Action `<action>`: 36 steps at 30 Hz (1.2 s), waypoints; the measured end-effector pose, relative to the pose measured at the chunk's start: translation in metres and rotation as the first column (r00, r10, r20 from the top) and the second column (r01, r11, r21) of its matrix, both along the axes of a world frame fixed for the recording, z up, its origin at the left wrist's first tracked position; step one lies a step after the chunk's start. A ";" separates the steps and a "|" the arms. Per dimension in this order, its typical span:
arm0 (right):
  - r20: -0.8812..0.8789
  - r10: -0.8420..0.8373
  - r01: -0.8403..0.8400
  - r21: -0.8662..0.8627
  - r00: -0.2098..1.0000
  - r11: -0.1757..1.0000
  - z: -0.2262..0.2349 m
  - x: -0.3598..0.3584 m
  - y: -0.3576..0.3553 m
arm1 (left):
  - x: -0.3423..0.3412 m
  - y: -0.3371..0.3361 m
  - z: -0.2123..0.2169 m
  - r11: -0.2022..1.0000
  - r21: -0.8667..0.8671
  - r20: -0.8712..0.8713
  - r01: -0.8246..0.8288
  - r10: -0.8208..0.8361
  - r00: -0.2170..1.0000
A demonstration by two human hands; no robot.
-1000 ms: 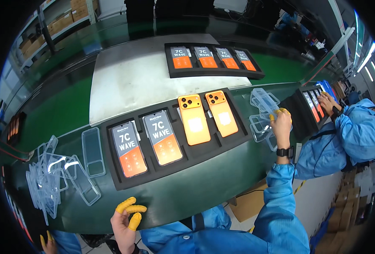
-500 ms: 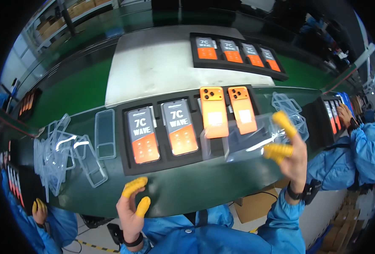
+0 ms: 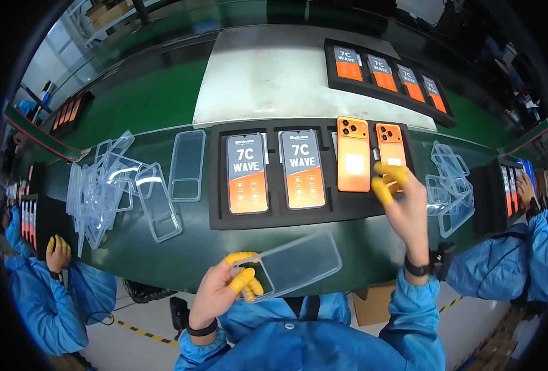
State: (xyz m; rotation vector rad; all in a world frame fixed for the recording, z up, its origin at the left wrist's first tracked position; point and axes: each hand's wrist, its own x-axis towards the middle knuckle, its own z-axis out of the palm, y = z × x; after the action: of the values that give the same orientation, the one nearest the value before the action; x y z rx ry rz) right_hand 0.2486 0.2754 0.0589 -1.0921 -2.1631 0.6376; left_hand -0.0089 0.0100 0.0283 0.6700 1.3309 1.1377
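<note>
My left hand (image 3: 227, 284), yellow covers on its fingertips, grips one end of a clear phone case (image 3: 302, 263) over the table's near edge. At the lower end of the rightmost orange phone (image 3: 390, 137) is my right hand (image 3: 401, 201). Its yellow-tipped thumb and finger are apart and hide part of that phone; whether they touch it I cannot tell. Another orange phone (image 3: 353, 148) lies back up beside it in the black foam tray (image 3: 274, 221). Two phones with printed grey-and-orange fronts, a left one (image 3: 247, 173) and a right one (image 3: 302, 170), lie in the tray's left slots.
Clear cases are heaped at left (image 3: 103, 191) and right (image 3: 450, 191), with a single case (image 3: 187, 166) beside the tray. Behind stands a second phone tray (image 3: 388, 89), partly over a pale metal sheet (image 3: 255, 80). Co-workers' hands show at left (image 3: 58, 253) and right (image 3: 525, 190).
The clear case has passed from my right hand to my left, which was empty. My right hand has moved to the rightmost orange phone. The whole view has shifted.
</note>
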 end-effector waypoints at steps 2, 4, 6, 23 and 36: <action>0.151 -0.223 0.219 0.039 0.963 0.975 -0.016 -0.021 0.012 | -0.001 -0.001 -0.007 0.998 -0.008 -0.134 0.066 -0.067 0.989; 0.305 -0.293 0.200 0.300 0.906 0.933 -0.033 -0.041 0.017 | -0.001 0.007 -0.003 0.979 -0.102 -0.365 0.174 -0.200 0.909; 0.403 -0.323 0.220 0.280 0.856 0.934 -0.036 -0.062 0.013 | 0.002 0.013 -0.001 0.984 -0.065 -0.552 0.169 -0.176 0.815; -0.772 -0.175 -0.781 -0.624 0.611 0.019 -0.024 0.003 -0.046 | 0.010 0.023 0.020 0.893 0.438 -0.849 0.105 0.372 0.376; -0.422 0.087 -0.428 -0.900 0.902 0.076 -0.023 0.007 -0.107 | 0.029 0.021 0.009 0.811 0.108 -0.989 0.575 0.149 -0.024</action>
State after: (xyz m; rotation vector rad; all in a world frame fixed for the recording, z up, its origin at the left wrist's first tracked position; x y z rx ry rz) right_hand 0.2554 0.1680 0.0361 -1.0131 -1.4501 2.5533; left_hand 0.0199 0.0307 0.0374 2.4496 1.9243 0.5305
